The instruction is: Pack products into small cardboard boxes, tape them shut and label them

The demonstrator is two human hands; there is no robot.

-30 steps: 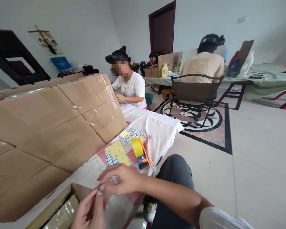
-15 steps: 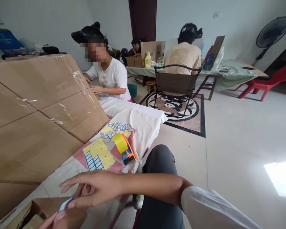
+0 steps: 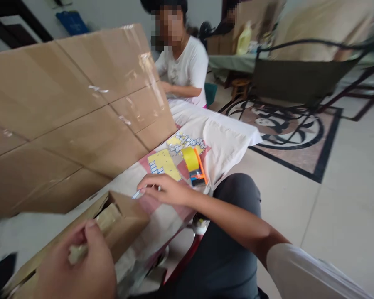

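My right hand [image 3: 165,189] pinches a small white piece with a blue edge [image 3: 136,194] between thumb and fingers, over the near corner of a long open cardboard box [image 3: 134,216]. My left hand [image 3: 77,261], blurred, is closed with curled fingers above that box; what it holds, if anything, is unclear. Past my right hand lies a yellow dotted sheet [image 3: 166,162] with similar pieces in rows. Behind it, a loose heap of such pieces [image 3: 193,142] covers another yellow patch. A tape dispenser with a yellow roll [image 3: 191,160] stands beside the sheets.
A tall taped cardboard panel [image 3: 81,112] rises along the table's left side. The tablecloth [image 3: 230,128] hangs over the right edge by my knee [image 3: 239,195]. Across the table sits a person in a white shirt [image 3: 190,70]. A dark chair [image 3: 299,79] stands farther back.
My hands, close together around the blue-edged piece before, are now apart. The piece is in my right hand, nearer the yellow sheet. The camera view has turned left and down.
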